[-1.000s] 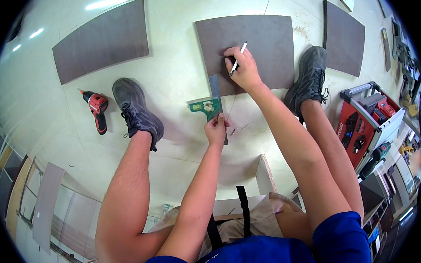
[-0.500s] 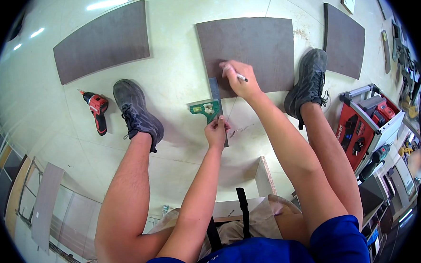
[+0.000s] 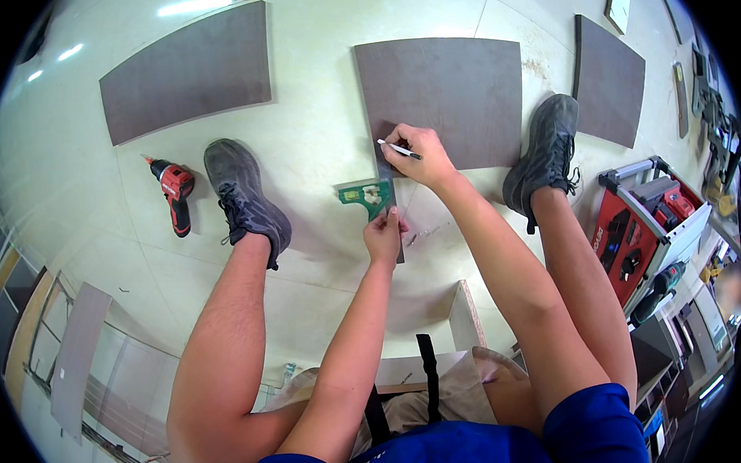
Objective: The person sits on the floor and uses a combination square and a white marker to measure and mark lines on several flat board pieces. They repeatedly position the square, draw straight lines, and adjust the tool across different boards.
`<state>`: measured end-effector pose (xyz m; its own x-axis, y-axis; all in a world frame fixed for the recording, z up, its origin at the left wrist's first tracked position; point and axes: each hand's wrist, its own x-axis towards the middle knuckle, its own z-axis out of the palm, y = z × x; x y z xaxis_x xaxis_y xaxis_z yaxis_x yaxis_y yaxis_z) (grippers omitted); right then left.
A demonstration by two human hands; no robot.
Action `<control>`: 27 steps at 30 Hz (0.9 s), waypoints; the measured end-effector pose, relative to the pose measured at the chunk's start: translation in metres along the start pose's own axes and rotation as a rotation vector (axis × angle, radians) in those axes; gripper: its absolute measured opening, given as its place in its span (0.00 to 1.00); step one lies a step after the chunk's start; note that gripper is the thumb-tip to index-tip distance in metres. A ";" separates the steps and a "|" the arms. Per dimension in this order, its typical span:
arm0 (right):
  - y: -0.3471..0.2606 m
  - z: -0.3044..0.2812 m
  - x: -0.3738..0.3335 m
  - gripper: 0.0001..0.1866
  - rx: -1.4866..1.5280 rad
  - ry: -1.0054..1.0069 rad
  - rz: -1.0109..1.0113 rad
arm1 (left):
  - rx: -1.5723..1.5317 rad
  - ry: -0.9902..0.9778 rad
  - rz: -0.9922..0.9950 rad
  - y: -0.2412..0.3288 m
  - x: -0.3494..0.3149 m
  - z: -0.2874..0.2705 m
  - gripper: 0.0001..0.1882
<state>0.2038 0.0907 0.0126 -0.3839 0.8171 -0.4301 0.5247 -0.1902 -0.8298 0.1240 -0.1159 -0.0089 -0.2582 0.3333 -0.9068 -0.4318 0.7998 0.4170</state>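
Note:
A dark brown board [image 3: 455, 93] lies flat on the floor between my shoes. My left hand [image 3: 384, 234] is closed on the blade of a combination square with a green head [image 3: 372, 196]. The blade reaches over the board's near left corner, while the head stays left of it, short of the near edge. In my right hand [image 3: 421, 155] a white marker pen [image 3: 400, 150] is gripped, its tip slanting left to the board by the blade's far end. The fingers partly cover the corner and blade there, so I cannot tell whether the tip touches.
A red cordless drill [image 3: 173, 194] lies left of my left shoe [image 3: 243, 196]. Other dark boards rest far left [image 3: 186, 69] and far right [image 3: 610, 81]. A red toolbox [image 3: 630, 226] stands beside my right leg. A pale-edged panel [image 3: 465, 314] stands close in front of me.
My right hand has lowered toward the board's left edge, and its pen has swung to point left at the blade. The left hand keeps its hold on the square.

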 end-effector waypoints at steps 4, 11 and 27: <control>-0.003 0.000 0.001 0.09 -0.040 -0.009 -0.002 | -0.007 0.012 -0.007 -0.001 0.000 0.001 0.17; -0.012 0.000 0.010 0.11 -0.036 -0.031 0.131 | -0.013 0.020 -0.010 0.001 -0.001 0.002 0.17; -0.012 -0.006 0.017 0.11 -0.055 -0.043 0.186 | 0.008 0.019 -0.025 -0.001 0.003 -0.001 0.18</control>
<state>0.1952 0.1101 0.0172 -0.3080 0.7464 -0.5899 0.6300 -0.3047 -0.7144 0.1227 -0.1162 -0.0118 -0.2643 0.3038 -0.9153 -0.4315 0.8116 0.3939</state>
